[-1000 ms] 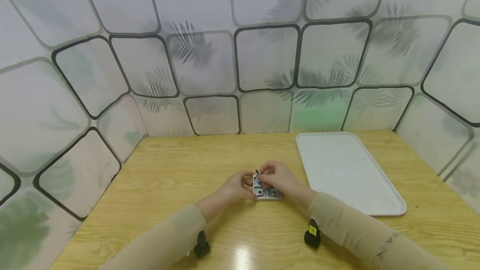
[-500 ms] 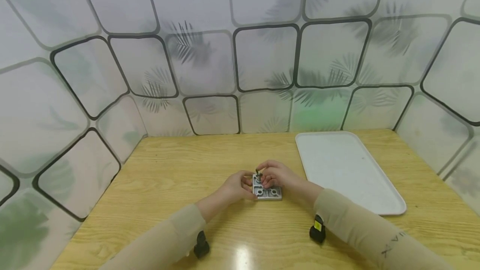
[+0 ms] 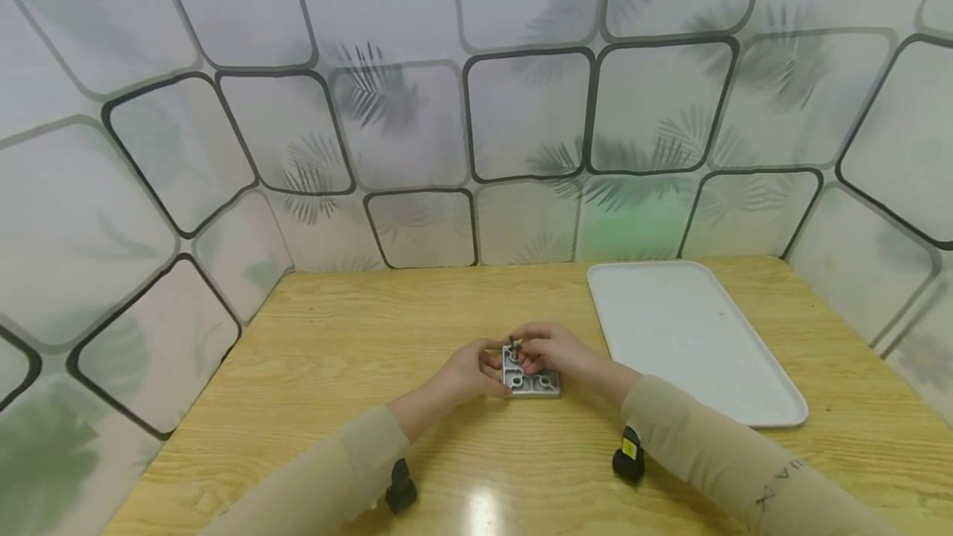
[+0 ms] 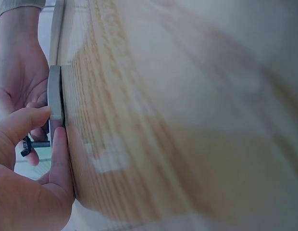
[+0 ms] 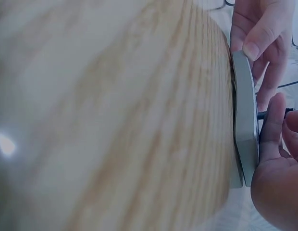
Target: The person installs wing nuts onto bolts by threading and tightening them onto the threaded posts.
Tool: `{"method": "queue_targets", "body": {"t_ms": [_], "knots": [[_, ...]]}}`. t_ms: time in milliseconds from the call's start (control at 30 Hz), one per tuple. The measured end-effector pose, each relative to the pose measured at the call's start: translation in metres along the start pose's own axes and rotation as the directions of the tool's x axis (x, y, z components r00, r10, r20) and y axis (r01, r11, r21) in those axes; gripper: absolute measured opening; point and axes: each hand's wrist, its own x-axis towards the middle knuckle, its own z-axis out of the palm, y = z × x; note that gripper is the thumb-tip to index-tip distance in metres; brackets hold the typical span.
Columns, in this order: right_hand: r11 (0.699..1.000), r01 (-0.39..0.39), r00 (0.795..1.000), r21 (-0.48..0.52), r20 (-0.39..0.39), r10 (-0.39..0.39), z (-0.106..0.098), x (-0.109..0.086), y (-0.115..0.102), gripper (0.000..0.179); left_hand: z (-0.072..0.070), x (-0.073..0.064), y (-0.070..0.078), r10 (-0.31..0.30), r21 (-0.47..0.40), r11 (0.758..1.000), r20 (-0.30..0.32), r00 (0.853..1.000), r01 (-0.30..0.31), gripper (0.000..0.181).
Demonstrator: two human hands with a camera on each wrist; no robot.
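Observation:
A grey metal plate (image 3: 530,387) with round raised holes lies flat on the wooden table. My left hand (image 3: 467,370) grips its left edge, thumb at the near corner and fingers along the far side. A dark bolt (image 4: 41,144) with a black wing-shaped head stands upright at the plate's far left hole. The fingers of my right hand (image 3: 554,350) pinch around the bolt's head, and one finger reaches down to the plate in the right wrist view. The right fingers partly cover the plate's far right part.
To the right, a white rectangular tray (image 3: 692,337) lies on the wooden table (image 3: 372,313). A patterned curtain (image 3: 417,122) surrounds the table at the back and sides. Black camera mounts (image 3: 629,457) hang under both wrists.
My right hand has shifted slightly right and turned at the wrist, its fingers opening away from the bolt and closing back at its head. The left hand and plate have stayed put.

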Motion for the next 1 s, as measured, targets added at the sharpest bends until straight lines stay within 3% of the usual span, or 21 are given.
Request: {"method": "queue_targets", "body": {"t_ms": [500,767,1000], "knots": [[0.998,0.0,1.0,-0.059,-0.029,-0.001,0.002,-0.003,-0.002,0.03,0.0,0.003,-0.002,-0.003,0.02,1.0,-0.001,1.0,0.003,0.081],[0.993,-0.053,0.994,-0.105,-0.106,0.042,0.006,-0.002,-0.003,0.023,-0.002,0.002,-0.001,-0.002,0.02,1.0,0.012,1.0,0.002,0.08],[0.99,-0.078,0.974,-0.119,-0.219,0.051,0.017,-0.004,-0.008,0.012,-0.002,0.003,-0.001,0.003,0.022,1.0,0.014,1.0,-0.004,0.079]]}}
